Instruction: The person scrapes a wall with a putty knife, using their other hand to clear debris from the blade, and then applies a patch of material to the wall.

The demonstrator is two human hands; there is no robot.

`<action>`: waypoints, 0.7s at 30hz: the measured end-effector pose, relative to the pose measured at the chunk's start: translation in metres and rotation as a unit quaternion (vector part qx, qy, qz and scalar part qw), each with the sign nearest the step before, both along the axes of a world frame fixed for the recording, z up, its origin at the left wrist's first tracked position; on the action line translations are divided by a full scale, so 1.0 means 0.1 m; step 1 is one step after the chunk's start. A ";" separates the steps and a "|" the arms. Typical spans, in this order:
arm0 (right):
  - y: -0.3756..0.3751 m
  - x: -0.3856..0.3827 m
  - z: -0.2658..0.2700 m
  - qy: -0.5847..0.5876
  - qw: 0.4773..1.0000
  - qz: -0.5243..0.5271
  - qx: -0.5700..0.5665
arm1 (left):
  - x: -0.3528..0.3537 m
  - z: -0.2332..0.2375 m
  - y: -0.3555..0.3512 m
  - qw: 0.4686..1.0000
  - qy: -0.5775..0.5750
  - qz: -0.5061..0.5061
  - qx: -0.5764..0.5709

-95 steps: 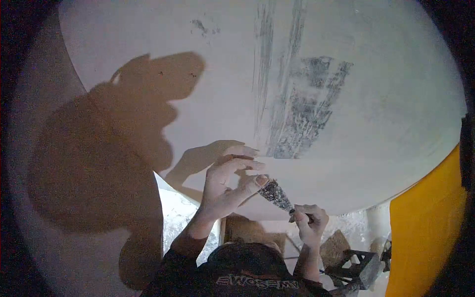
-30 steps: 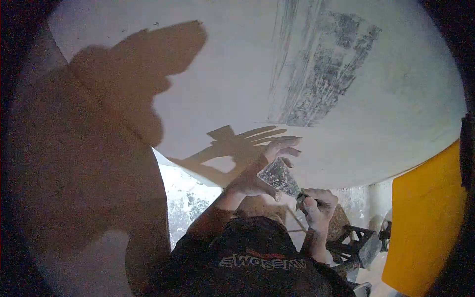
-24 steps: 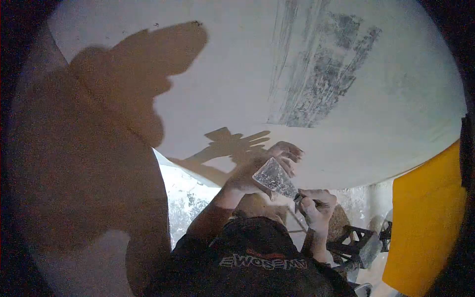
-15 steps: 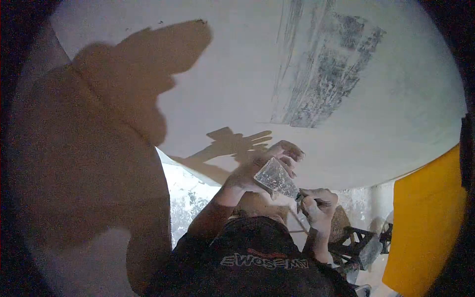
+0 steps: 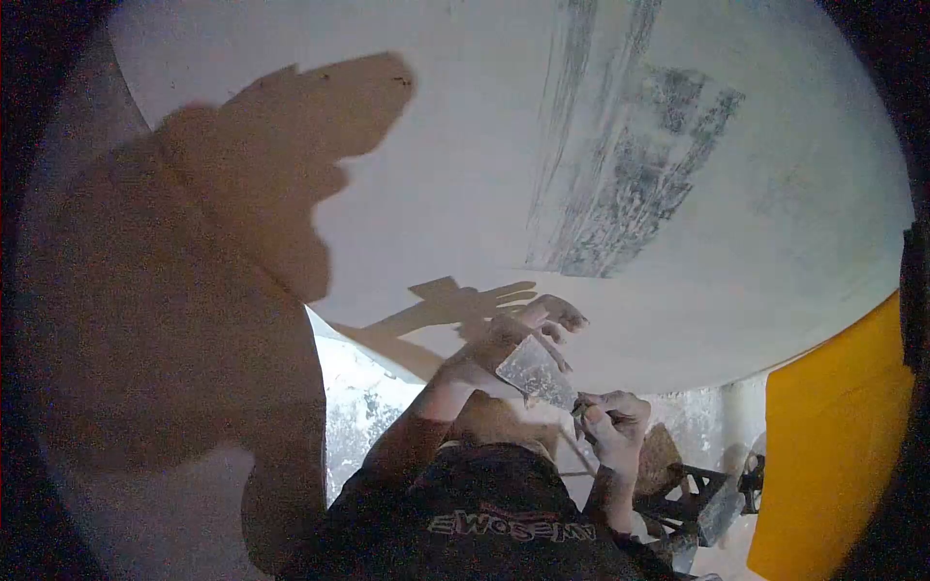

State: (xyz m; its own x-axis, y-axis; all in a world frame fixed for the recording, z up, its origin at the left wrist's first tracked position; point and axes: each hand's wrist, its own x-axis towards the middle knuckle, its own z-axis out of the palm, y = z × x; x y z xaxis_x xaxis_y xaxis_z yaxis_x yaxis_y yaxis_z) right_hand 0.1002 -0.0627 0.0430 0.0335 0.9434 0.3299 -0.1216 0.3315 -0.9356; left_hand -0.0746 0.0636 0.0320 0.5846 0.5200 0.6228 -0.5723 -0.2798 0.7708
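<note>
My right hand (image 5: 617,426) is closed around the handle end of a putty knife, whose wide, smeared blade (image 5: 536,371) points up and to the left. Behind and beside the blade is my left hand (image 5: 513,339), its fingers apart and slightly bent toward the right. The blade overlaps the left palm; whether they touch I cannot tell. Pale dust or paste marks both hands. Above them spreads a large pale surface (image 5: 436,174) with a grey streaked patch (image 5: 639,184).
Large brown shadows fall across the surface at the left, and a hand's shadow lies near my left hand. A yellow panel (image 5: 823,436) stands at the right. Black frame-like objects (image 5: 683,494) are at the lower right. My dark shirt (image 5: 494,494) shows below.
Both hands and the putty knife appear slightly lower in view, the right hand also a little farther left. The grey patch has shifted down too. The right hand's hold is unchanged.
</note>
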 end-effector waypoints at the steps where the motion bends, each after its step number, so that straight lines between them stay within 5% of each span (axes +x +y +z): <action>1: 0.01 -0.03 -0.01 0.008 1.000 -0.006 0.005 | -0.03 0.04 0.00 0.999 -0.021 -0.025 -0.006; 4: 0.03 -0.06 -0.02 0.020 1.000 -0.004 0.010 | -0.04 -0.09 0.02 0.991 -0.037 -0.072 -0.106; 7: 0.05 -0.03 -0.05 0.018 1.000 0.005 0.008 | 0.00 -0.10 0.03 0.999 -0.022 -0.046 -0.001; 11: 0.03 0.00 -0.01 -0.007 1.000 0.007 -0.021 | 0.10 -0.14 0.04 0.994 -0.061 -0.086 -0.034; 14: 0.01 0.06 -0.04 -0.003 1.000 0.017 -0.021 | 0.20 -0.31 0.02 0.980 -0.011 -0.119 -0.161; 21: 0.03 0.02 -0.03 0.022 0.997 0.024 -0.068 | 0.27 -0.15 -0.12 0.934 -0.150 -0.236 -0.221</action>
State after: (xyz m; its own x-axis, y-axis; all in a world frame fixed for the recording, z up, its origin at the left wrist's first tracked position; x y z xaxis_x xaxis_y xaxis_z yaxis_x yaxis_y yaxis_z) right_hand 0.1022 -0.0598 0.0404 -0.0001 0.9800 0.1988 -0.1768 0.1956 -0.9646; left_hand -0.0474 0.0513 0.0169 0.6483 0.4931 0.5802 -0.7597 0.3672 0.5367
